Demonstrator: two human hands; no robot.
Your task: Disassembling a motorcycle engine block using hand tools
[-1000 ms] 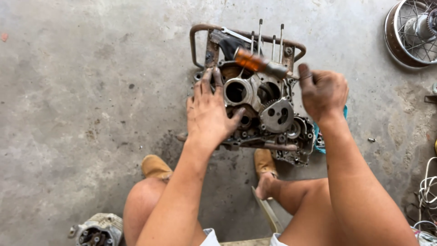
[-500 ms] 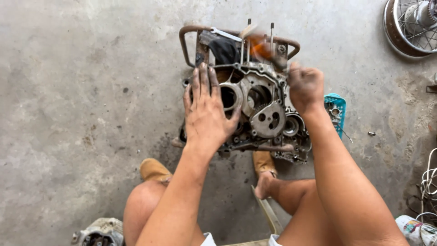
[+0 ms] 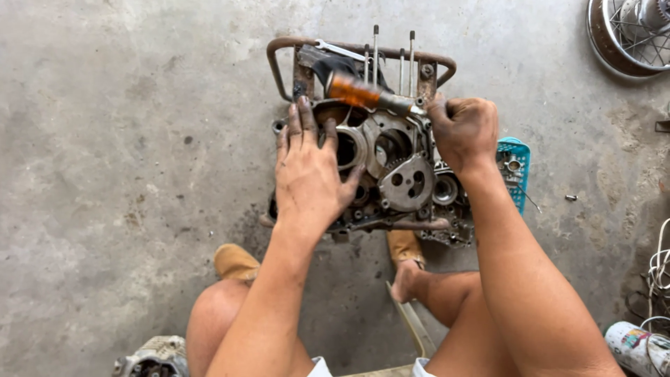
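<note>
A grimy grey metal engine crankcase [image 3: 391, 174] with round bores and gears sits on a rusty tube-frame stand [image 3: 363, 59] on the concrete floor [image 3: 125, 160], far of the person's knees. The left hand [image 3: 310, 174] lies flat and spread wide on the crankcase's left half, fingers pointing far. The right hand [image 3: 464, 129] is closed around the metal end of an orange-handled screwdriver [image 3: 366, 94], whose handle angles left and far above the casing. A small blue plastic basket [image 3: 516, 167] stands just right of the crankcase. A spoked wheel [image 3: 631, 35] lies at far right.
</note>
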